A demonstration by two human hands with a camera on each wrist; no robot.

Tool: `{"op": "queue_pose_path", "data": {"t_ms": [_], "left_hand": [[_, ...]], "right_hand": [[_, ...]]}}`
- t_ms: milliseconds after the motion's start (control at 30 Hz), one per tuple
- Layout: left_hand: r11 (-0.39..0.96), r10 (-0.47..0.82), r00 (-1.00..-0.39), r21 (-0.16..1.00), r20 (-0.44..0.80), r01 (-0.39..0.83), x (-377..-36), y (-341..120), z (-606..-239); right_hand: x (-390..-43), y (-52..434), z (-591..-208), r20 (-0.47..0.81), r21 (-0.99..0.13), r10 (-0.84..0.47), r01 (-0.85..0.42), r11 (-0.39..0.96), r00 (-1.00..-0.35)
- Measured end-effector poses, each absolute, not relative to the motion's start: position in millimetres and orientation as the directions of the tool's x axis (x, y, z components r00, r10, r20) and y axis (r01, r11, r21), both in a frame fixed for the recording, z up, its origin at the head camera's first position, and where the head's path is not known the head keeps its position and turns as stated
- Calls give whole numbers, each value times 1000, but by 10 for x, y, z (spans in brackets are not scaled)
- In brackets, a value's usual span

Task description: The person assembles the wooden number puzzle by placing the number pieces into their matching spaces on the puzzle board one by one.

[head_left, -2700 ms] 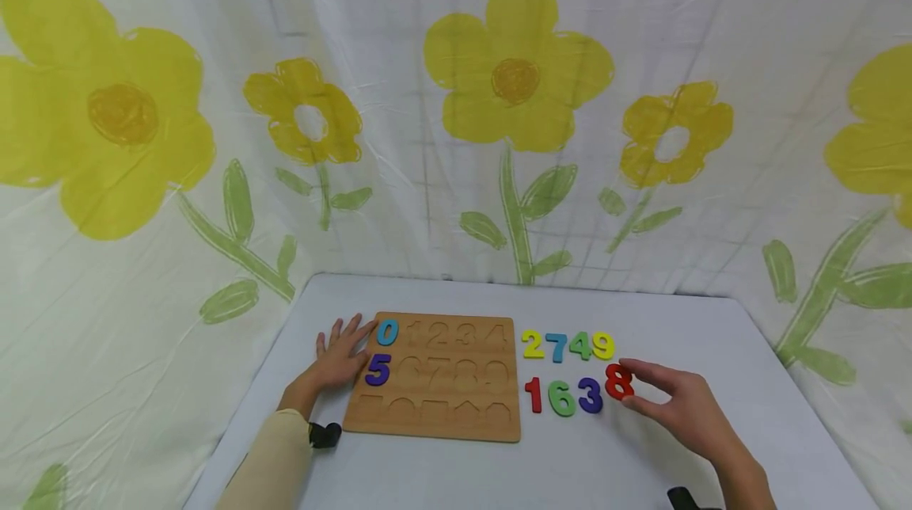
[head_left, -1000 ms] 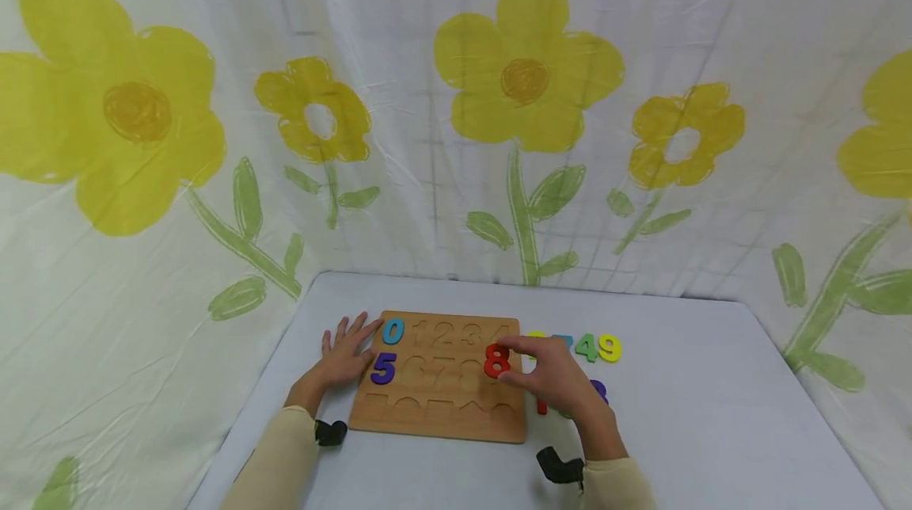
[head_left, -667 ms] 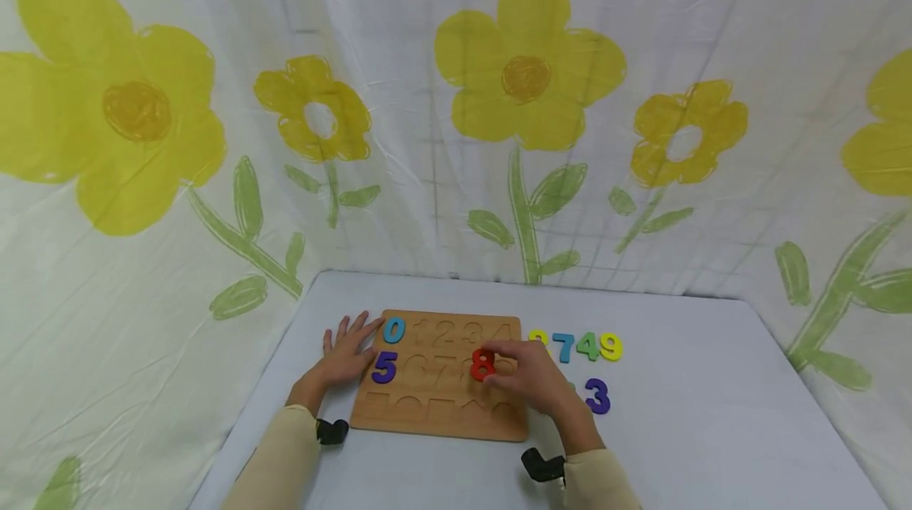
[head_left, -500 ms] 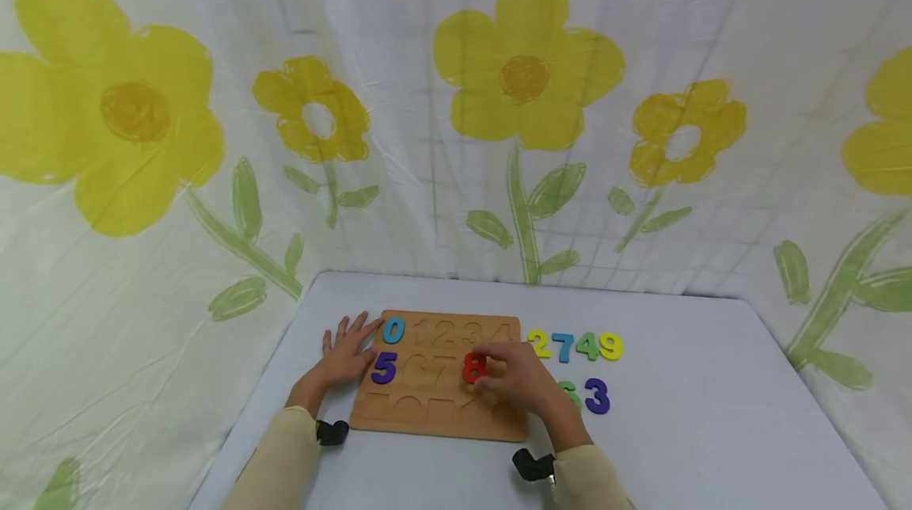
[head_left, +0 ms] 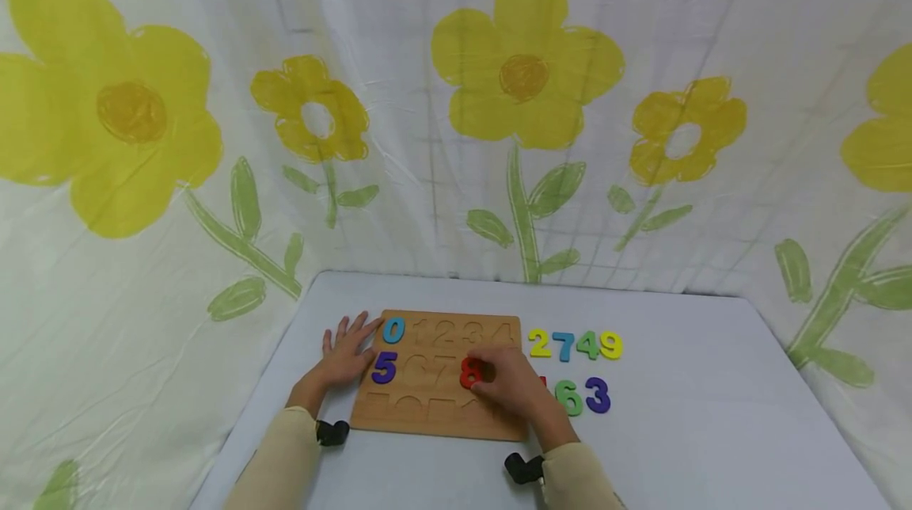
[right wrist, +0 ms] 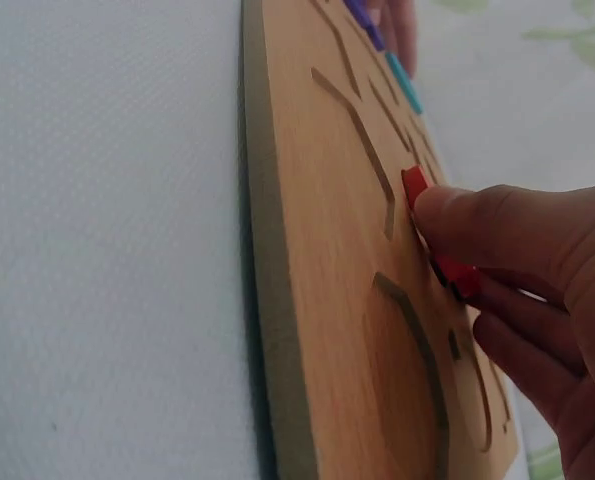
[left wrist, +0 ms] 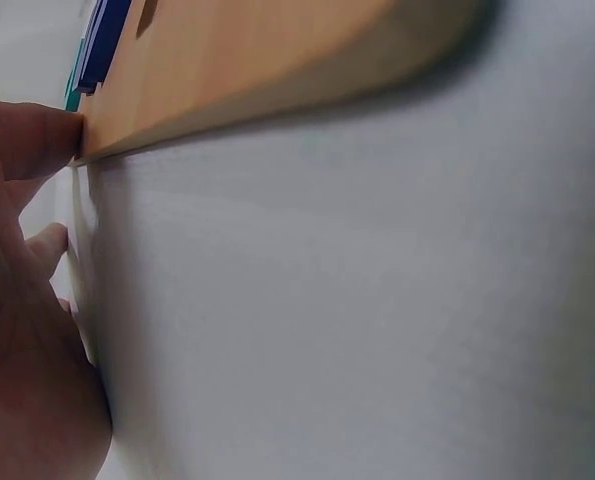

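Observation:
A wooden number board [head_left: 427, 427] lies on the grey table. A blue 0 [head_left: 393, 329] and a purple 5 [head_left: 383, 367] sit in its left column. My right hand [head_left: 499, 383] pinches a red 8 [head_left: 469, 373] against the board's middle row. In the right wrist view the thumb [right wrist: 487, 225] presses the red 8 [right wrist: 415, 185] onto the board [right wrist: 327, 260]. My left hand [head_left: 342, 353] lies flat on the table with straight fingers at the board's left edge. Its thumb [left wrist: 27, 135] touches the board's edge [left wrist: 257, 70].
Loose numbers lie right of the board: a yellow 2 [head_left: 539, 343], blue 7 [head_left: 563, 346], green 4 [head_left: 587, 344], yellow 9 [head_left: 610, 345], green 6 [head_left: 568, 397] and purple 3 [head_left: 597, 395]. A flower-print cloth [head_left: 456, 138] hangs behind the table [head_left: 684, 431].
My right hand took the red 8 from the table at the right and carried it left onto the board's middle row. The left hand has stayed at the board's edge.

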State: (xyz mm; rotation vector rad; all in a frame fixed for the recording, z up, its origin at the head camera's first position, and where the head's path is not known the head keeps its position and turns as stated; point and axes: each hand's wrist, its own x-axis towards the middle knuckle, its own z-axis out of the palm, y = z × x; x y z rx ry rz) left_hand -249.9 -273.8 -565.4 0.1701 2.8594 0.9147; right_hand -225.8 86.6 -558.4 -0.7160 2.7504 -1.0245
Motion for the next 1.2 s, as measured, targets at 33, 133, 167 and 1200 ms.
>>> {"op": "queue_pose_path", "data": {"t_ms": [33,133,167,1200], "left_hand": [[813,146,-984,579,-100,62,-2504,-2737,-5653],[824,143,-983,564,-117,53,-2514,-2732,-5646],[827,143,-982,560,-120,52,-2521,-2734,-5652],[805,156,-982,590,-104,65,-2487,-2757,-5666]], "right_hand": [[-2260,858,-5582,44,-643,-470,-385,662,-882],[-2264,842,-5582,36,-632,-466,-381,674,-884],[-2263,839,-5581,36,-629,-466,-382,677,-884],[-2095,1698,-4963,131,-760,-399,-350,548,-908]]}}
